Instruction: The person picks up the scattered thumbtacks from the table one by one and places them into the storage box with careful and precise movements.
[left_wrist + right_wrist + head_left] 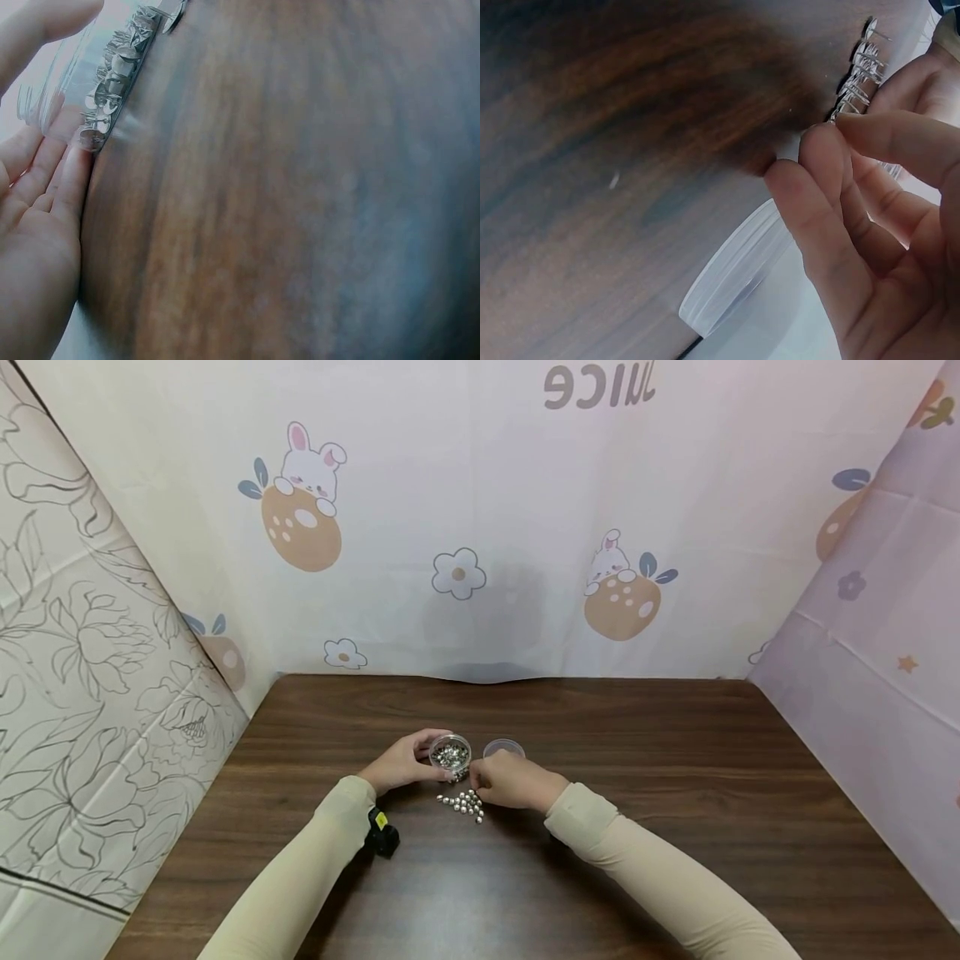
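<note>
My left hand (401, 763) grips a clear round plastic jar (451, 737), thumb on one side and fingers on the other. Silver thumbtacks (120, 75) fill the lower part of the jar in the left wrist view. In front of it, loose thumbtacks (467, 804) lie scattered on the table. My right hand (516, 780) is beside the jar, just over the loose tacks. In the right wrist view its thumb and fingertips (825, 146) pinch together, with a bit of silver tack at their tips and the rest hidden.
A clear round lid (504, 746) lies on the brown wooden table (637, 727) behind my right hand. At my left wrist is a black device (383, 837) with a yellow mark. Patterned cloth walls (517, 510) stand behind and on both sides.
</note>
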The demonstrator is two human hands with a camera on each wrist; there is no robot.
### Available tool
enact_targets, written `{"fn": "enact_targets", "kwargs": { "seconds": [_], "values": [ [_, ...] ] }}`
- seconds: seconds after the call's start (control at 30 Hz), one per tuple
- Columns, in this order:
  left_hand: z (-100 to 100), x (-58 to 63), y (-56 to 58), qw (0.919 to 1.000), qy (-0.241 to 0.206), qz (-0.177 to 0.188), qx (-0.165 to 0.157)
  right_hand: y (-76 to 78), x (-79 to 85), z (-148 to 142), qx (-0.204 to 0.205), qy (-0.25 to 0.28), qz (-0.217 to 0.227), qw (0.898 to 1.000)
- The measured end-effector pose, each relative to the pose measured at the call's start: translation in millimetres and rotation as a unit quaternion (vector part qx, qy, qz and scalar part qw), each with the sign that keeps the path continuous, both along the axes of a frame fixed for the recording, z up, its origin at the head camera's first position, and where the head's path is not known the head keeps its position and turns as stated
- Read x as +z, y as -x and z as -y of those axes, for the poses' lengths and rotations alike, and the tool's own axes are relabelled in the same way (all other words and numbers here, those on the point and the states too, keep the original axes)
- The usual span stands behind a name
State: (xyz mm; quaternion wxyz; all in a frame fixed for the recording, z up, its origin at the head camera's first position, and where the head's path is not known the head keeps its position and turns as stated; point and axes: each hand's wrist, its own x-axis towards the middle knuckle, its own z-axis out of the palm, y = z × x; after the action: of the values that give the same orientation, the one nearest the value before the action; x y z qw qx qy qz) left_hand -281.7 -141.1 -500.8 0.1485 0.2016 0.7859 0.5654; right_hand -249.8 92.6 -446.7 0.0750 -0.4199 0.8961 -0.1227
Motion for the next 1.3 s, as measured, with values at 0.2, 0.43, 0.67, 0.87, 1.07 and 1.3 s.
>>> {"fn": "enact_targets", "kwargs": {
  "seconds": [0.2, 0.43, 0.67, 0.87, 1.07, 1.3],
  "values": [
    [0, -1.0, 1.3, 1.0000, -0.004, -0.002, -0.002, -0.4, -0.9, 0, -0.009, -0.002, -0.012, 1.000],
    [0, 0.6, -0.9, 1.0000, 0.003, 0.000, -0.002, -2.0, 0.2, 1, -0.008, -0.003, -0.012, 1.000],
    [1, 1.2, -0.7, 0.9999, -0.002, 0.008, -0.011, -3.3, 1.3, 1, -0.006, 0.001, -0.015, 1.000],
    [0, 5.3, -3.1, 1.0000, 0.000, 0.005, -0.007, -2.7, 1.4, 1, -0.005, 0.002, -0.009, 1.000],
    [-1, 21.2, -11.5, 0.9998, -0.006, 0.007, -0.016, -1.5, 0.0, 0, -0.003, 0.006, -0.010, 1.000],
    [-2, 28.9, -15.0, 0.9997, 0.004, 0.003, -0.022, -0.5, 1.7, -2, -0.007, 0.015, -0.002, 1.000]
  ]
}}
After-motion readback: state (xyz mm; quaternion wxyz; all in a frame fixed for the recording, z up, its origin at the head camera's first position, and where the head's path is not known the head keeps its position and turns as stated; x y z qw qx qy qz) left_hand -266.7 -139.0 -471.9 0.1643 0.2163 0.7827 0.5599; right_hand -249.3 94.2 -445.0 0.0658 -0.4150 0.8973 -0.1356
